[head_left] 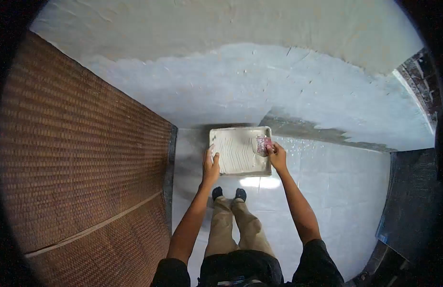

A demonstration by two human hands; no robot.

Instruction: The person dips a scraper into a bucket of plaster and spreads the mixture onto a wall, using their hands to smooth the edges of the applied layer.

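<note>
A paint tray (237,171) coated in cream-white paint, with ridged lines across its bed, is in front of me near the foot of the wall. My left hand (211,165) grips its left side, thumb over the rim and fingers along the outside. Between the thumb and fingers of my right hand (278,155) is a small flat reddish-pink tool (262,144) smeared with white paint. It overlaps the right part of the tray's bed; its exact kind I cannot tell.
Ahead, the wall (207,81) is whitish low down and greenish-beige above, with a bare grey patch (303,125). A woven brown panel (87,148) stands left. White paint drops (303,146) speckle the pale floor (336,182). A dark panel (413,196) is right. My feet (228,193) are below the tray.
</note>
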